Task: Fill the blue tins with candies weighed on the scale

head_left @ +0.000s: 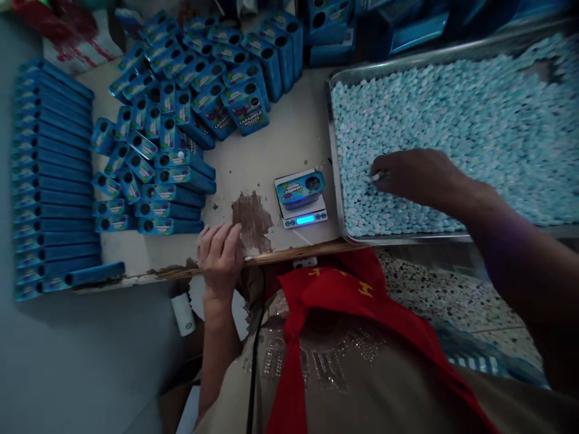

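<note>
Boxes, blue, left of frame: ranked side by side, presumably to save room. My left hand, lower centre: fingers together, curled over table edge, likely steadying me. Caramelo Macizo box, centre: on lit digital scale, seemingly for weighing. My right hand, right: pinching pale-blue candies in metal tray.

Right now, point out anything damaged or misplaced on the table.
The table has a bare-wood patch beside the left hand, its pale surface worn away. One pale bit, perhaps candy, lies on a box, outside the tray.
</note>
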Demonstrator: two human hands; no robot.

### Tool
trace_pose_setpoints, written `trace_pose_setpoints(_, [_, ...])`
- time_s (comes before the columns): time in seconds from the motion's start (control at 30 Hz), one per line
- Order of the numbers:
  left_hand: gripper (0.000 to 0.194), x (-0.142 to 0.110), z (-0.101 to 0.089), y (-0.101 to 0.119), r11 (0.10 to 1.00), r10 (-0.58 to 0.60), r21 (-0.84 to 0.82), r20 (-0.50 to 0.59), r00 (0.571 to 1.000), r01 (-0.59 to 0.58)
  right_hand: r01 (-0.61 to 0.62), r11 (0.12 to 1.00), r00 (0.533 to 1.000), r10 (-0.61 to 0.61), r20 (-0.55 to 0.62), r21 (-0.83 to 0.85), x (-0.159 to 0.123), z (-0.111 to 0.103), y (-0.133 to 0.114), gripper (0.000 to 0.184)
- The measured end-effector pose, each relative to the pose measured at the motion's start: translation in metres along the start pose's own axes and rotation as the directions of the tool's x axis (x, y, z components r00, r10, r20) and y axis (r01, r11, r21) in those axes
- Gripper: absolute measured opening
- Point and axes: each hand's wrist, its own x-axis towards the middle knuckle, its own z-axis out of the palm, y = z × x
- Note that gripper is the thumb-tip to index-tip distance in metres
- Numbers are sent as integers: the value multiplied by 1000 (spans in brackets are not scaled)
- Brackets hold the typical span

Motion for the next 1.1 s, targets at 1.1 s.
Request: trace_pose_setpoints(1.1, [47, 161, 58, 119, 846, 491, -263, 45, 870, -464, -151, -384, 988, -42, 146, 911, -14, 21, -58, 37])
